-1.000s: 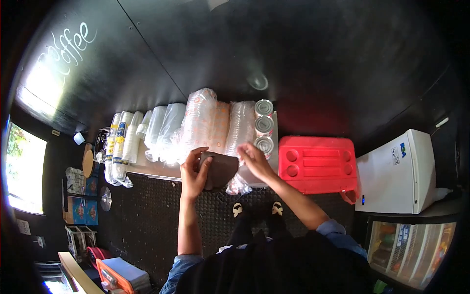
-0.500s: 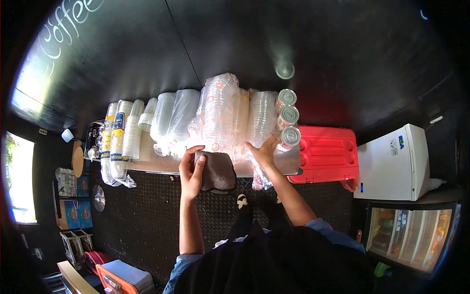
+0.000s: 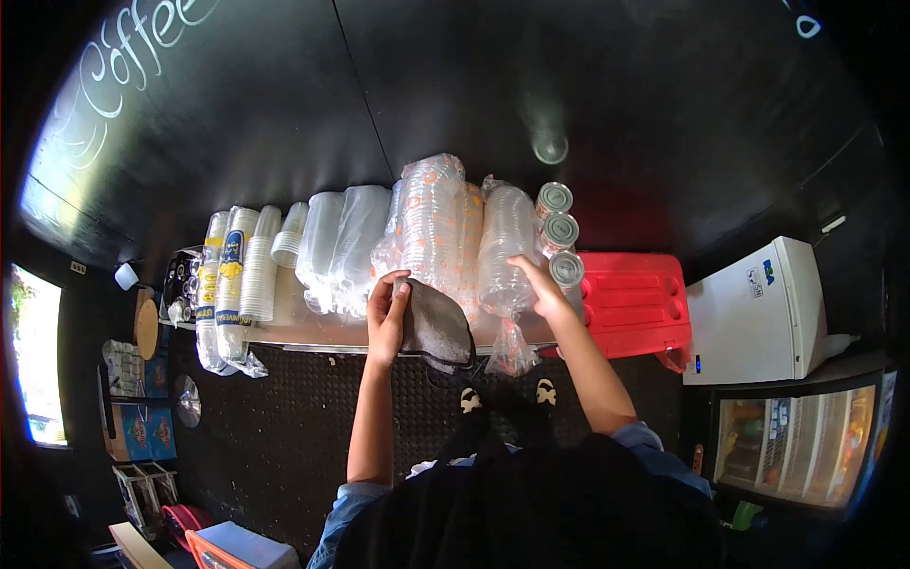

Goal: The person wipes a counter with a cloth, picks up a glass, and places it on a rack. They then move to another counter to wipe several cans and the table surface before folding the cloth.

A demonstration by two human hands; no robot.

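My left hand (image 3: 387, 318) pinches a dark grey cloth (image 3: 438, 327) by its upper left corner, and the cloth hangs over the front edge of the metal table (image 3: 318, 334). With its fingers on the right side of a bagged stack of clear plastic lids (image 3: 507, 237), my right hand (image 3: 538, 286) grips the stack near its front end. The twisted end of that bag (image 3: 512, 351) droops past the table edge. Immediately left stands a taller bagged stack with orange prints (image 3: 432, 218). Three cans (image 3: 559, 230) are lined up to the right of my right hand.
Farther left are sleeves of clear cups (image 3: 327, 237), white cups (image 3: 258, 275) and yellow-blue printed cups (image 3: 230, 284). A red cooler (image 3: 630, 303) adjoins the table's right end, beside a white freezer (image 3: 758, 313). A black wall (image 3: 455, 85) rises behind.
My right hand has moved from the bag's front end up onto the side of the stack, which has shifted toward me. The cloth in my left hand has swung and hangs more loosely.
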